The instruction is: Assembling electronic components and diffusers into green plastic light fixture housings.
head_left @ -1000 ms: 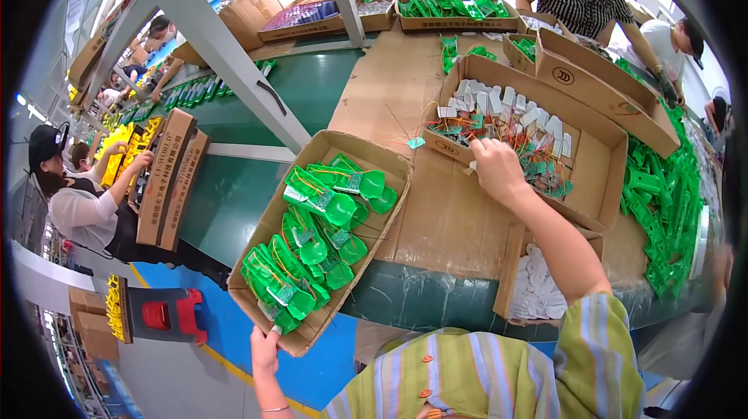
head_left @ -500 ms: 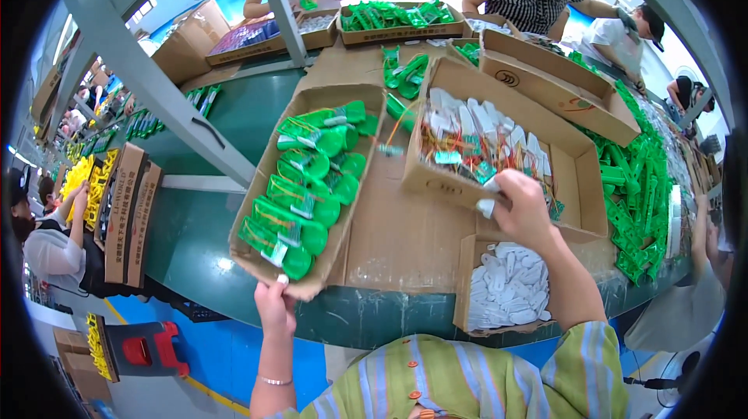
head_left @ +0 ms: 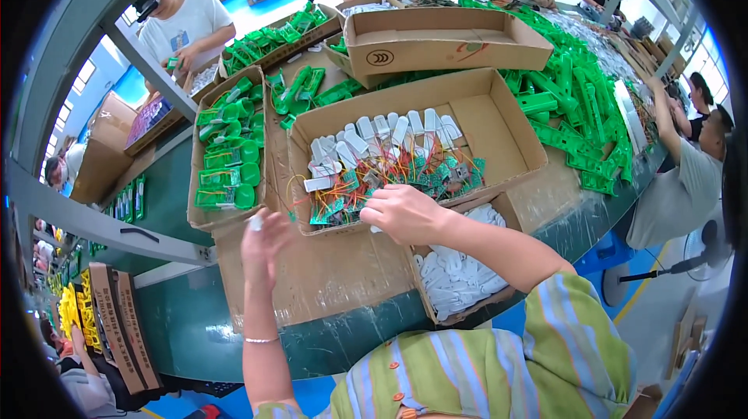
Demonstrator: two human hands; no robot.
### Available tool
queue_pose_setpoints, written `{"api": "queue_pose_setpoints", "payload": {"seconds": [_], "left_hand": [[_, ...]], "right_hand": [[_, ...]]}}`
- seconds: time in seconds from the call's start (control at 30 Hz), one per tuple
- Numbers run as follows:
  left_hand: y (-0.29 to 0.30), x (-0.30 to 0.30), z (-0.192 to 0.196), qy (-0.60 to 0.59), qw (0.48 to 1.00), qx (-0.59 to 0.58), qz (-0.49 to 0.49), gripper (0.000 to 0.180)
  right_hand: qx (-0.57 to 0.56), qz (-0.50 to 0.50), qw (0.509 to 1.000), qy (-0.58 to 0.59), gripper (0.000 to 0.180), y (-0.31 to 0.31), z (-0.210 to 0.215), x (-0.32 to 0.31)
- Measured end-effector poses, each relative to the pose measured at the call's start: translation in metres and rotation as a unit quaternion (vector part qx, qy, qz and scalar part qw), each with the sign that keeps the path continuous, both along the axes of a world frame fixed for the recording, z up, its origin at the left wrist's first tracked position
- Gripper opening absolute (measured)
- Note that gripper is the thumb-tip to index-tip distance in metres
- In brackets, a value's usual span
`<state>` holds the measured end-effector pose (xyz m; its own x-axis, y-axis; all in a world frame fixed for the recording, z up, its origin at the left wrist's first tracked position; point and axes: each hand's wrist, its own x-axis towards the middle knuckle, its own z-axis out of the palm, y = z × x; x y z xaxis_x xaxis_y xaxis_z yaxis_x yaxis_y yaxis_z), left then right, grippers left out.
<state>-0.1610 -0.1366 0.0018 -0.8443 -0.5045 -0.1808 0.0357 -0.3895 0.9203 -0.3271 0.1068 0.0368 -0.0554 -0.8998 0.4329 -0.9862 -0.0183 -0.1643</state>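
Note:
My right hand (head_left: pixel 409 214) is closed over the near rim of a cardboard box (head_left: pixel 499 119), with a white-covered fingertip showing outside the wall. That box holds rows of white plastic pieces (head_left: pixel 400 129) with coloured wires and small green circuit boards (head_left: pixel 421 177). My left hand (head_left: pixel 265 241), slightly blurred, hovers with fingers apart and a white cover on one fingertip. It is just off the near end of a long cardboard box (head_left: pixel 204 220), which holds green plastic housings (head_left: pixel 245 174) with wires in them. Nothing shows in the left hand.
A smaller box of white plastic parts (head_left: pixel 460 283) sits under my right forearm. Loose green housings (head_left: pixel 573 100) pile up at the right, and an empty-looking carton (head_left: pixel 452 53) stands behind. A grey metal post (head_left: pixel 148 53) rises at the left. Several people work around the table.
My left hand has let go of the box of green housings, which now sits farther back. The box of wired white pieces has turned and shifted left with my right hand. The view has swung.

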Motion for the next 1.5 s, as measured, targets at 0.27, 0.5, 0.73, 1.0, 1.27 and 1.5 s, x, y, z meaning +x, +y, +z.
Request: {"api": "queue_pose_setpoints", "payload": {"seconds": [0.27,0.5,0.73,1.0,1.27,1.5], "left_hand": [[0.033,-0.037,-0.033,-0.081,0.993,-0.014,-0.085,0.041],[0.04,-0.028,-0.011,-0.072,0.86,-0.488,0.134,0.044],[0.077,-0.051,0.031,-0.217,0.803,-0.554,-0.04,0.07],[0.087,-0.106,-0.005,-0.251,0.883,-0.385,0.094,0.084],[0.093,-0.126,-0.014,-0.083,0.994,0.023,0.072,0.056],[0.11,-0.112,0.02,0.081,0.982,0.167,-0.014,0.056]], "right_hand": [[0.039,-0.001,0.999,-0.005,0.01,0.015,-0.01,0.011],[-0.028,-0.248,0.954,-0.166,0.025,0.082,0.023,-0.037],[0.185,-0.506,0.831,-0.139,0.037,0.064,0.014,-0.089],[0.123,-0.416,0.889,-0.15,0.056,-0.01,-0.009,-0.05],[0.083,-0.212,0.85,-0.476,0.057,-0.036,-0.015,-0.065],[0.028,-0.058,0.754,-0.654,0.051,-0.03,0.005,-0.046]]}}
